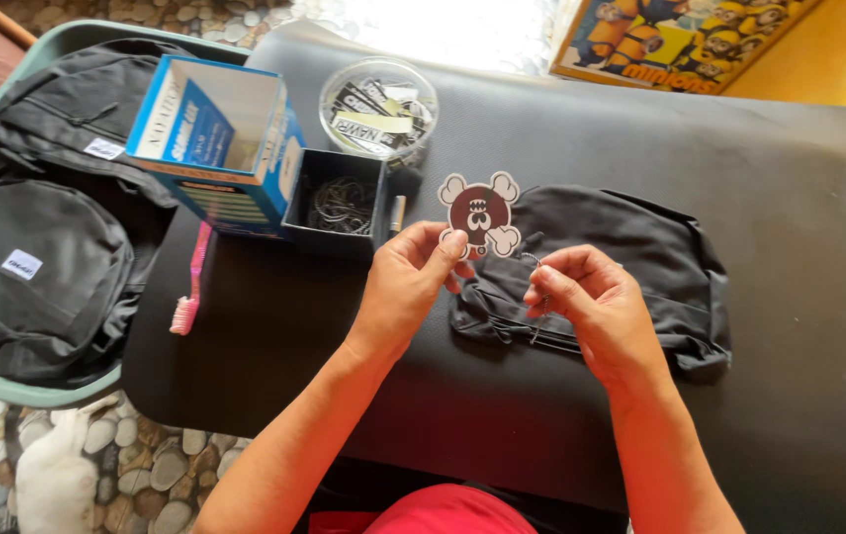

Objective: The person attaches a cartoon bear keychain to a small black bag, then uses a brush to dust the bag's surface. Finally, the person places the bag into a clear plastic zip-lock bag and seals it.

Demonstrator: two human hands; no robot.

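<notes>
Left hand (pixel 411 275): closed in a pinch, thumb and fingertips on the lower edge of the skull-and-bones tag (pixel 480 215); tag held upright, face toward the camera.
Right hand (pixel 581 297): fingers curled together over something thin, probably a wire loop or small cord (pixel 534 261); too small to tell for certain.
Tag position: above the near-left part of the black pouch (pixel 640 267), clear of the mat, just left of the right hand's fingertips.
Key relation: tag lies to the left and slightly up from the right hand; the two hands nearly meet, with the thin loop between them at the tag's lower right corner.
Long axis: tag is roughly as wide as tall, crossed bones run on the diagonals; pouch lies long side left to right across the mat.
Nearer hand: left hand has the tag already; right hand is nearer to the pouch and rests above its crumpled left end.
Surface: dark mat (pixel 502 415) over the work area.
Beyond the hands: small black box of wire hooks (pixel 341 206) just left of the tag; blue and white carton (pixel 220 138) beside it; clear round tub of labels (pixel 378 107) behind.
Left side: pink toothbrush (pixel 190 282) on the mat edge; green bin (pixel 7 391) holding black backpacks (pixel 37 267), well apart from the hands.
In the way: nothing lies between the two hands; the black box is the closest neighbour.
</notes>
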